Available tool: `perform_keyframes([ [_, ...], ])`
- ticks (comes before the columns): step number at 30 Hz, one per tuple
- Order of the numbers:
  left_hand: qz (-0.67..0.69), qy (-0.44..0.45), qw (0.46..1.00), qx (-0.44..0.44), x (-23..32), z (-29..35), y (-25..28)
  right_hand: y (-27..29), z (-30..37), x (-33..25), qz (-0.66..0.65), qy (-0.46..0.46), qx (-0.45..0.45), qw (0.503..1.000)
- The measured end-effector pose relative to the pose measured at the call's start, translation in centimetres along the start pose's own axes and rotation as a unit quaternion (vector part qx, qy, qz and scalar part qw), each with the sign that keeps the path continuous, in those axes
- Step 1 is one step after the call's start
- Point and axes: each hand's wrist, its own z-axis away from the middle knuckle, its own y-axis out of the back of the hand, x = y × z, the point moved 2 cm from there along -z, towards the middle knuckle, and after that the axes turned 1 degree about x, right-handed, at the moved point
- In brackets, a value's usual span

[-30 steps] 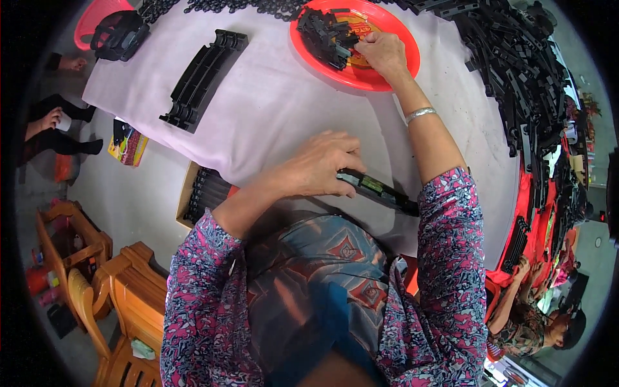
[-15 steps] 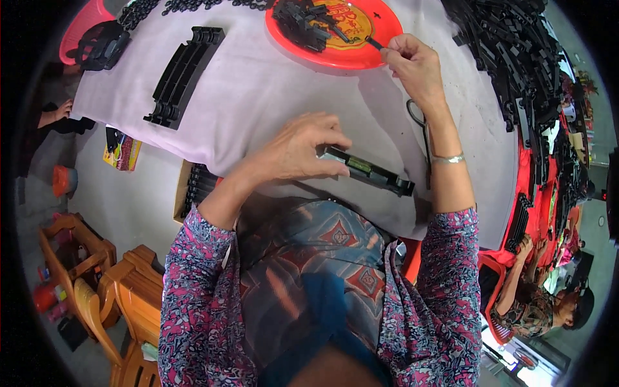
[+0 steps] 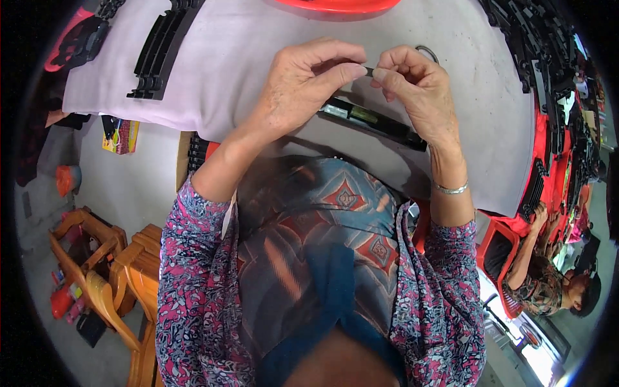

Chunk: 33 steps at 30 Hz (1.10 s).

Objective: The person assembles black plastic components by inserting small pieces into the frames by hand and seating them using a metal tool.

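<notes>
My left hand (image 3: 293, 84) and my right hand (image 3: 419, 90) meet above the table. A small thin black plastic piece (image 3: 369, 71) bridges their fingertips, pinched at both ends; most of it is hidden by the fingers. Just below the hands, a long black plastic part (image 3: 374, 122) lies on the pale cloth (image 3: 245, 39), near the table's front edge. A dark metal loop, perhaps a scissors handle (image 3: 427, 51), shows behind my right hand.
At the far left lies a ribbed black part (image 3: 160, 55). A red plate's rim (image 3: 342, 6) shows at the top. Black parts (image 3: 541, 58) are heaped at right, where another person (image 3: 541, 290) sits. Wooden chairs (image 3: 97, 277) stand lower left.
My right hand has come down from the red plate with the small black piece to meet my left hand. My left hand has released the long black part and moved up. The view has shifted.
</notes>
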Motion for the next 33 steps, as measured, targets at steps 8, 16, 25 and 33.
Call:
perform_keyframes([
  [8, 0.083, 0.018, 0.996, 0.018, 0.0, 0.8, -1.4, 0.0, 2.4, -1.0, 0.101, -0.023, 0.055, 0.993],
  [16, 0.017, -0.028, 0.998, -0.049, 0.8, 1.1, -0.8, 0.4, 4.3, -0.9, 0.034, -0.056, 0.084, 0.994],
  [25, -0.316, -0.178, 0.924, -0.118, -0.4, 2.0, -0.5, 1.3, 7.2, -1.4, 0.078, -0.123, 0.09, 0.985],
  [33, -0.275, -0.138, 0.946, -0.101, -0.7, 2.5, -2.1, 0.7, 7.4, 0.5, 0.145, -0.134, 0.097, 0.975],
])
